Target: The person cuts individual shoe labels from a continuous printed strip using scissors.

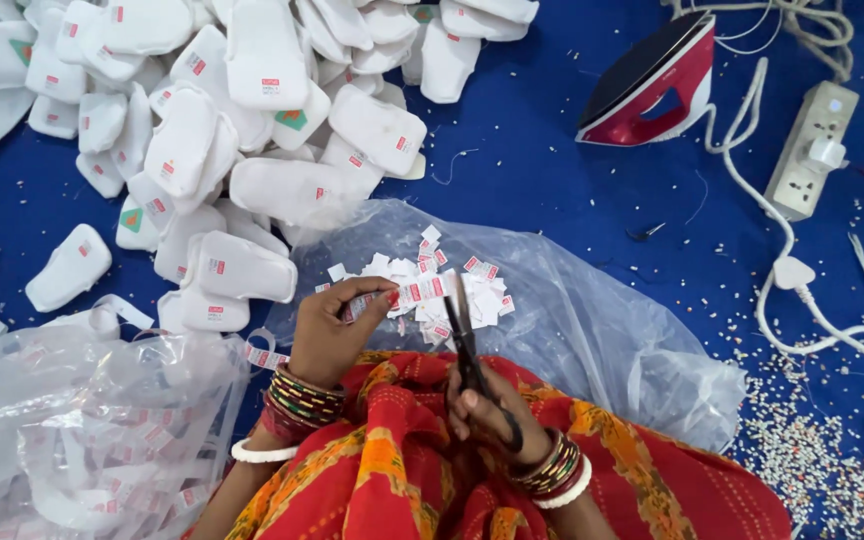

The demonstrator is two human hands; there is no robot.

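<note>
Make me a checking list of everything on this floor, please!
Surface: blue cloth, specked with threads and small bits.
Job's things: label strip; black scissors; cut labels on clear plastic sheet.
Clutter: heap of white fabric pieces; plastic bag.
Hands: left hand pinches the strip; right hand grips the scissors.
Cables: white cords, power strip.
Surroundings: red iron.

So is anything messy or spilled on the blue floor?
Yes. Tiny pale specks are scattered over the blue cloth at the lower right, like a spill. The iron lies tipped on its side beside tangled white cords. Loose thread bits dot the cloth too.
</note>
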